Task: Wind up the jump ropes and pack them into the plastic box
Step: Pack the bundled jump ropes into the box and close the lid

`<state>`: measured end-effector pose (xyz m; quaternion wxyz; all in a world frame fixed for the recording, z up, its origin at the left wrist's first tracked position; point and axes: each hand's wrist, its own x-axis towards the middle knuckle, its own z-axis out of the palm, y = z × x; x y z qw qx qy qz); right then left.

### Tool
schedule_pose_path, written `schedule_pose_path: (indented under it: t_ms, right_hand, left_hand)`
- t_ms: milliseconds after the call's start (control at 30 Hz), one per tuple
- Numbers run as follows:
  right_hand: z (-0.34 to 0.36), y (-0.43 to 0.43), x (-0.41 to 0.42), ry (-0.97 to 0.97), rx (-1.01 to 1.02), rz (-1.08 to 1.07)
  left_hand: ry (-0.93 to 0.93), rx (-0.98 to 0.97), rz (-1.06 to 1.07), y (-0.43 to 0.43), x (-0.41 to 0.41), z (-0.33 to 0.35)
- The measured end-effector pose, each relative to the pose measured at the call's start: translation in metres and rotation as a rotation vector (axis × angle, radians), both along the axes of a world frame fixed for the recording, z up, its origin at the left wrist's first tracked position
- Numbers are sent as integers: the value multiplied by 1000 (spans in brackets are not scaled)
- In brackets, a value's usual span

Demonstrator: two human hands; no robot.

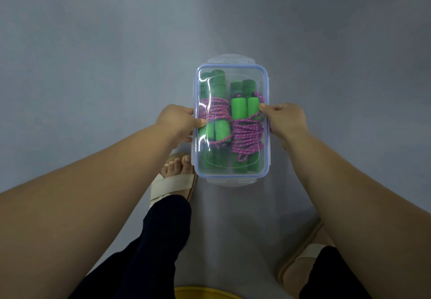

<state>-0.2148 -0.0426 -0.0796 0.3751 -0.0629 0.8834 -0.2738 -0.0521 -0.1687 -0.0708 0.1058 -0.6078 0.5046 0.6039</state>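
Note:
A clear plastic box (265, 149) with a blue-rimmed lid on top is held in the air over the grey floor. Through the lid I see wound jump ropes: pink-purple cord (247, 133) wrapped around green foam handles (245, 107), in bundles lying side by side. My left hand (178, 121) grips the box's left long side, thumb on the lid. On the right long side my right hand (285, 121) grips it, thumb on the lid's edge. The end latches stick out flat at the far and near ends.
Below the box are my legs in dark trousers and feet in beige sandals (172, 184). A yellow object's edge (203, 293) shows at the bottom of the view. Grey floor (93, 54) spreads all round.

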Motion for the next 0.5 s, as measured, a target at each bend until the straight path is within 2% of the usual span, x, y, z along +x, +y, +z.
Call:
schedule_pose_path:
  t_ms: [133, 233, 367, 500]
  right_hand:
    - [-1, 1, -5, -220, -96, -172]
    - [-2, 2, -5, -247, -125, -191]
    - [-6, 6, -1, -127, -73, -128]
    - [-1, 21, 18, 38, -27, -43]
  left_hand:
    - [16, 36, -7, -1, 1, 2]
    - [28, 68, 4, -2, 2, 3]
    - [41, 8, 24, 4, 5, 2]
    - [41, -55, 143, 14, 11, -3]
